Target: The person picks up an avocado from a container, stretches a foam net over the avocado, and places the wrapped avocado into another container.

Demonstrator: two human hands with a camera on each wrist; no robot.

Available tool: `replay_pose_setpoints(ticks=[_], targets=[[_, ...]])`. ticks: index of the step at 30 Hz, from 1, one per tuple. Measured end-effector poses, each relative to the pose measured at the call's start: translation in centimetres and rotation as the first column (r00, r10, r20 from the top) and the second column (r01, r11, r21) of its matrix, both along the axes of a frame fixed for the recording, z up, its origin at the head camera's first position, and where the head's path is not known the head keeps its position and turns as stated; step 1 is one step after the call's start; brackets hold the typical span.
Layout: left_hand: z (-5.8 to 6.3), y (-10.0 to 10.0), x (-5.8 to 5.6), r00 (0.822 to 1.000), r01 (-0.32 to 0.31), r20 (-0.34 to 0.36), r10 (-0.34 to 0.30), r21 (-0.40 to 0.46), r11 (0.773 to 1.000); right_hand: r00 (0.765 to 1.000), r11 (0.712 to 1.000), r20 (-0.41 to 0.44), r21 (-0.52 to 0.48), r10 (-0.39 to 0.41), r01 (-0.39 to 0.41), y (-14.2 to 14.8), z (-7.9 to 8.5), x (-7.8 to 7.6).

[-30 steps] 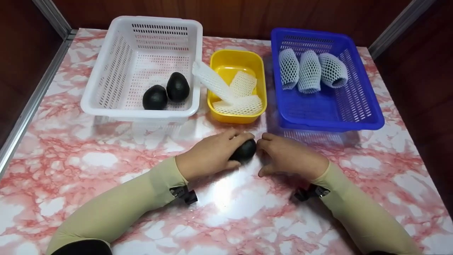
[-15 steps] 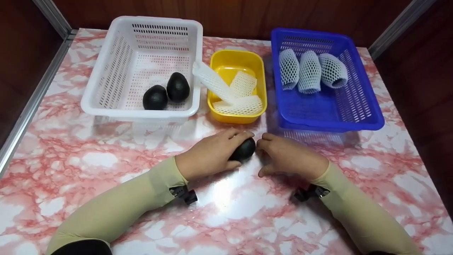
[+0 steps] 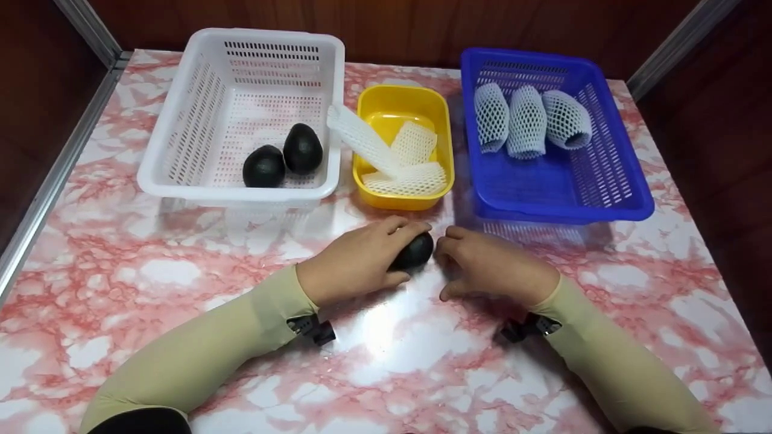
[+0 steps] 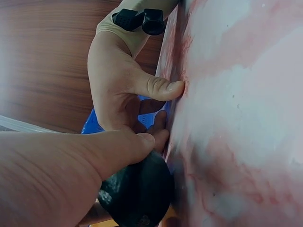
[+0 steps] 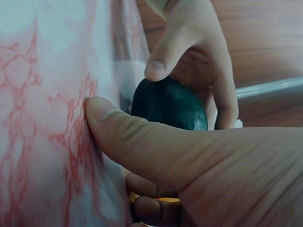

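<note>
A dark green avocado [image 3: 416, 252] is gripped on the table by my left hand [image 3: 356, 259], the thumb on its near side and fingers over its far side. In the left wrist view the avocado [image 4: 139, 189] shows under the thumb. Just to its right, my right hand [image 3: 497, 265] rests on the table with loosely bent fingers and nothing in them. Its thumb touches the tabletop in the right wrist view, with the avocado [image 5: 165, 104] beyond. Two more avocados, one standing taller [image 3: 303, 148] and one rounder [image 3: 264, 167], lie in the white basket [image 3: 202, 191].
Between the baskets stands a yellow tub [image 3: 405, 202] with several white foam net sleeves [image 3: 416, 179]; one sleeve leans over its left rim. At the right, a blue basket [image 3: 561, 212] holds three netted items [image 3: 528, 123]. Dark wood panels [image 3: 398, 30] border the table.
My left hand has shifted very slightly left with the avocado, widening the small gap to the right hand. The right hand and the containers look unmoved.
</note>
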State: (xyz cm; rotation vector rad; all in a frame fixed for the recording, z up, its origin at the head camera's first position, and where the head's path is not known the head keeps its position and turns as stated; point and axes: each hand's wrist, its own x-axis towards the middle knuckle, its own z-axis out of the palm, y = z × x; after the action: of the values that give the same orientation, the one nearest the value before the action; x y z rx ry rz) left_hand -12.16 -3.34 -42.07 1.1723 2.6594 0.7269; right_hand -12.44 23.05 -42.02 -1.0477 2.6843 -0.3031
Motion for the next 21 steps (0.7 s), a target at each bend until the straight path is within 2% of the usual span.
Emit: replay_pose_setpoints(ticks=[4,7,11,14,17,19,21], targets=[[0.6,-0.2,-0.2,1.000,-0.011,-0.021,0.010,-0.003,1.000,1.000,1.000,-0.002,0.000,0.001,-0.001,-0.1,0.1,0.0],[1.4,-0.4,-0.4,0.999,-0.023,-0.043,0.022,-0.013,1.000,1.000,1.000,-0.006,-0.003,0.004,-0.004,-0.1,0.0,0.0],[3.3,-1.1,-1.1,0.988,-0.053,-0.142,0.059,0.045,0.998,1.000,1.000,-0.002,-0.011,0.009,-0.009,-0.1,0.0,0.0],[5.0,-1.9,-1.9,0.962,-0.076,-0.249,0.109,0.140,0.987,1.000,1.000,0.007,-0.016,0.009,-0.009,-0.1,0.0,-0.1],[6.7,-2.8,-2.9,0.923,-0.121,-0.334,0.189,0.214,0.969,1.000,1.000,0.020,-0.015,0.000,0.000,-0.1,0.0,-0.1],[7.7,-3.4,-3.8,0.896,-0.186,-0.361,0.260,0.228,0.956,1.000,1.000,0.028,-0.010,-0.011,0.011,-0.1,0.0,-0.1],[8.5,-4.0,-4.7,0.871,-0.276,-0.355,0.339,0.216,0.936,0.999,1.000,0.030,-0.007,-0.017,0.017,-0.1,-0.1,0.0]])
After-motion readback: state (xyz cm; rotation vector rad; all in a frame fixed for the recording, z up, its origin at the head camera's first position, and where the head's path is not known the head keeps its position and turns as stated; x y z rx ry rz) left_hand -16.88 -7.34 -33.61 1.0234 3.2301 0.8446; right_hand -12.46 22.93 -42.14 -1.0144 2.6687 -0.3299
